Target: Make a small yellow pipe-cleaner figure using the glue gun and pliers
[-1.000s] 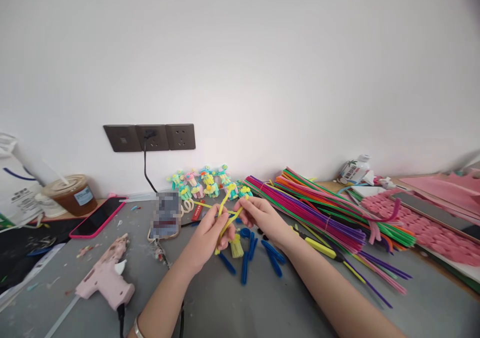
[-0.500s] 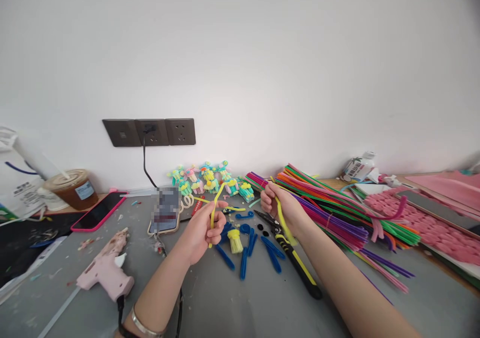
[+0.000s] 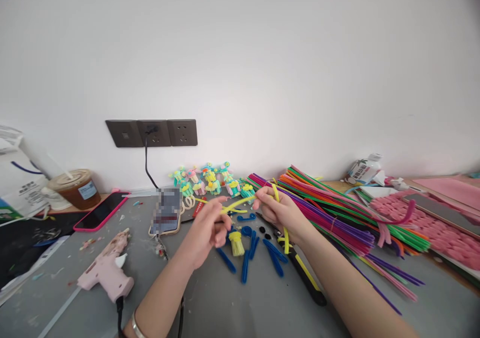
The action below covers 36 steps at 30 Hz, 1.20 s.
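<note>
My left hand pinches one end of a yellow pipe cleaner, which stretches across to the fingertips of my right hand. Closed around a second yellow length, my right hand has it poking out above the fingers and below the palm; whether the two are separate pieces is hidden. On the mat under my hands stand a small yellow pipe cleaner bundle and several blue bent pieces. Black-and-yellow pliers lie partly under my right wrist.
Small pastel figures are grouped by the wall. Bundled coloured pipe cleaners spread over the right side. At left are a pink glue gun, a pink-cased phone, a drink cup and another phone.
My hands have come closer together. The yellow pipe cleaner that stood upright in my left hand now runs sideways to my right fingertips.
</note>
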Motion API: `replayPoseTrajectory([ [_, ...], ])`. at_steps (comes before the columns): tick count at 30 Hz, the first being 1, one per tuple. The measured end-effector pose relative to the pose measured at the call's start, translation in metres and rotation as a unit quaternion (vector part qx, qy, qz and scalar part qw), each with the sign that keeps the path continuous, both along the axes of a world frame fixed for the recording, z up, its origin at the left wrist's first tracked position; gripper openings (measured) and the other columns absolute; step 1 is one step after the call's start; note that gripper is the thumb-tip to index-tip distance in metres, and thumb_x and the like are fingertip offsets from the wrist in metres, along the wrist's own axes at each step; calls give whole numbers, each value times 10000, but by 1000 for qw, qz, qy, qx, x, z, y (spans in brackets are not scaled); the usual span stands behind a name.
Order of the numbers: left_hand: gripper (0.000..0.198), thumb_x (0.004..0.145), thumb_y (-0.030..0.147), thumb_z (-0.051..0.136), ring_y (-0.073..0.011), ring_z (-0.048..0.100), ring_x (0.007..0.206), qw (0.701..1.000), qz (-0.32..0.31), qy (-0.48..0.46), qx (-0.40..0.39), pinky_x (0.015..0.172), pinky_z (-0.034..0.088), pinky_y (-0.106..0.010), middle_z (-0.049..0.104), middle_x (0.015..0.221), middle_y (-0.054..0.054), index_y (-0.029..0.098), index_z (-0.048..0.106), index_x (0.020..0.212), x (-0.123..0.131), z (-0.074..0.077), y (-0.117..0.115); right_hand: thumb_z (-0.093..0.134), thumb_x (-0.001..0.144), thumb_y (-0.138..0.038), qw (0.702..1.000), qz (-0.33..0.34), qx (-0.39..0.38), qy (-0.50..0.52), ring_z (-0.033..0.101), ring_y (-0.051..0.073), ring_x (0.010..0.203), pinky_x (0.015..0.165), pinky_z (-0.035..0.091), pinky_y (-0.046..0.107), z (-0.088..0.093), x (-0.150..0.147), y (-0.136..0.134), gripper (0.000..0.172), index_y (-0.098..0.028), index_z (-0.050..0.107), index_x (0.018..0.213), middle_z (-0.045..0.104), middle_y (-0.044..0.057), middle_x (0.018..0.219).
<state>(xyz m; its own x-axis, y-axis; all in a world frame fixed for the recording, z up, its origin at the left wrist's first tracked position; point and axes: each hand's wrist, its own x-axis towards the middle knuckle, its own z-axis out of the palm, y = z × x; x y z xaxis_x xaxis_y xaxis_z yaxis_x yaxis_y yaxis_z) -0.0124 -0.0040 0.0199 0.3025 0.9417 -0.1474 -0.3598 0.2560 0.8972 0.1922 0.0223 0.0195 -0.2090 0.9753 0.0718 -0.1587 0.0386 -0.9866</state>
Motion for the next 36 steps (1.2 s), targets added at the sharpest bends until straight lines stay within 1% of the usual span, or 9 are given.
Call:
replayPoseTrajectory([
  [4, 367, 910, 296, 546, -58, 468, 424, 982, 182, -51, -9, 400, 354, -174, 701, 828, -49, 203, 474, 1258, -8, 2, 10, 581, 819, -585, 964, -194, 65, -169, 357, 96, 377, 421, 259, 244, -8, 21, 14, 447, -190, 539, 1022, 630, -20, 568],
  [7, 355, 917, 240, 519, -93, 591, 530, 983, 171, -62, -5, 435, 427, -186, 720, 963, -103, 186, 483, 1267, -8, 3, 9, 431, 927, -490, 892, -282, 118, -333, 577, 192, 553, 581, 403, 289, -13, 35, 17, 317, -203, 554, 986, 591, -21, 514],
  [13, 366, 858, 350, 637, -111, 587, 559, 995, 97, -25, 17, 467, 454, -207, 711, 851, -75, 159, 557, 1160, 0, -2, 3, 507, 891, -408, 829, -316, 95, -451, 569, 244, 604, 615, 355, 325, -11, 45, 14, 267, -227, 554, 701, 551, 33, 557],
  [16, 339, 800, 393, 706, -85, 532, 535, 995, 92, -8, 39, 469, 428, -191, 659, 744, -17, 163, 617, 1034, 1, -4, 3, 387, 934, -561, 882, -291, 134, -347, 508, 203, 564, 563, 334, 302, -3, 37, 12, 435, -226, 576, 730, 490, 11, 559],
  [18, 312, 782, 408, 727, -76, 512, 550, 995, 80, 15, 55, 483, 426, -183, 626, 719, 2, 165, 644, 958, 1, -5, 3, 331, 906, -681, 955, -197, 126, -181, 386, 148, 460, 474, 268, 275, 0, 26, 9, 560, -222, 555, 676, 393, -25, 508],
  [20, 308, 776, 426, 735, -83, 525, 593, 995, 53, 48, 71, 506, 443, -184, 626, 745, -6, 163, 663, 917, 2, -6, 2, 325, 871, -743, 992, -83, 76, -56, 244, 102, 402, 424, 168, 256, -1, 10, 5, 630, -212, 518, 594, 303, -53, 470],
  [25, 389, 742, 493, 754, -124, 594, 683, 992, -37, 93, 78, 576, 508, -226, 661, 821, -44, 151, 677, 911, 6, -9, 0, 362, 852, -772, 999, 29, 14, 3, 145, 70, 371, 391, 114, 231, -9, -24, -10, 640, -196, 569, 667, 281, -81, 426],
  [31, 377, 782, 498, 713, -73, 495, 494, 979, -127, 135, 81, 446, 417, -206, 656, 737, -36, 134, 670, 873, 4, -9, -2, 449, 859, -727, 992, -73, 101, -36, 341, 85, 373, 389, 257, 226, -10, -30, -18, 576, -189, 571, 693, 399, -58, 439],
  [36, 322, 795, 449, 715, -51, 441, 453, 975, -134, 150, 93, 434, 356, -198, 630, 672, -15, 132, 658, 771, 2, -9, -1, 442, 923, -635, 982, -112, 150, -5, 409, 100, 437, 417, 316, 227, -10, -24, -16, 498, -192, 582, 745, 456, -38, 507],
])
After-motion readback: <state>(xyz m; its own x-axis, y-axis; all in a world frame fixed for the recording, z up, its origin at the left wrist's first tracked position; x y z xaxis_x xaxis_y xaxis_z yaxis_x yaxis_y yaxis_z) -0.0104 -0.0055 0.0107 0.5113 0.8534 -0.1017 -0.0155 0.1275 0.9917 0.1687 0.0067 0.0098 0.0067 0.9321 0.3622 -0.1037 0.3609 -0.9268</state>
